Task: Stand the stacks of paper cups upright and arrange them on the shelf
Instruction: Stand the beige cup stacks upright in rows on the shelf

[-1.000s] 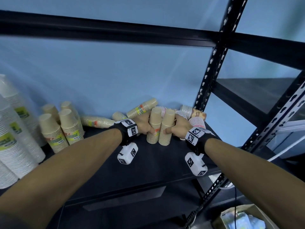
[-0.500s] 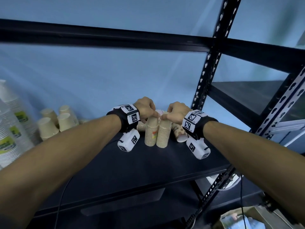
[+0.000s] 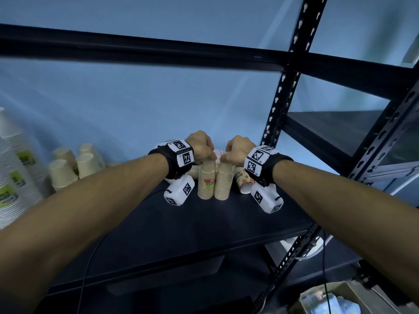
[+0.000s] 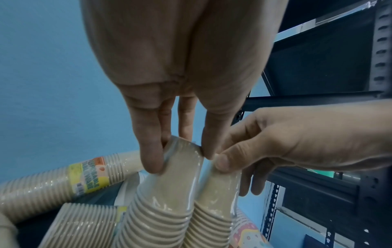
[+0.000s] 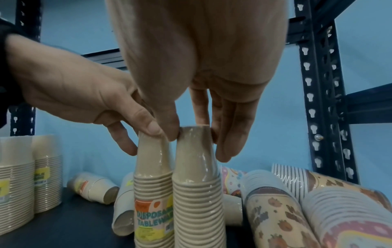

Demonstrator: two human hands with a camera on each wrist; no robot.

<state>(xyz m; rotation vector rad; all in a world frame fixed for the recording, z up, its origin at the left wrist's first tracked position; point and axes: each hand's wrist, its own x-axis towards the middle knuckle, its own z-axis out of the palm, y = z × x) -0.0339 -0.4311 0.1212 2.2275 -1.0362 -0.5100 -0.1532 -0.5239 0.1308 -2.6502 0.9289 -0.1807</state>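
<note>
Two tall plastic-wrapped stacks of tan paper cups stand upright side by side, touching, near the middle of the dark metal shelf (image 3: pixel 226 223). The left hand (image 3: pixel 200 147) pinches the top of the labelled stack (image 3: pixel 206 180), fingers and thumb curled round its topmost cup. The right hand (image 3: pixel 237 148) grips the top of the plain stack (image 3: pixel 224 181) the same way.

From the head view the knuckles cover both stack tops, so the grasp itself is hidden there. The right wrist view opens it up: thumb on one side of the plain stack (image 5: pixel 197 184), fingers down the other, and the label's "DISPOSABLE TABLEWARE" lettering on the neighbouring stack (image 5: pixel 152 201). That view also catches patterned cup stacks (image 5: pixel 273 209) lying on their sides just right of the pair, largely blocked by the wrist in the head view. The left wrist view shows more tan stacks lying down (image 4: pixel 63 181) at the left.

Far left, further upright tan stacks (image 3: pixel 74 164) stand against the blue wall (image 3: pixel 136 105), blurred, and tall white cup stacks (image 3: pixel 13 173) are cut off by the frame edge.
</note>
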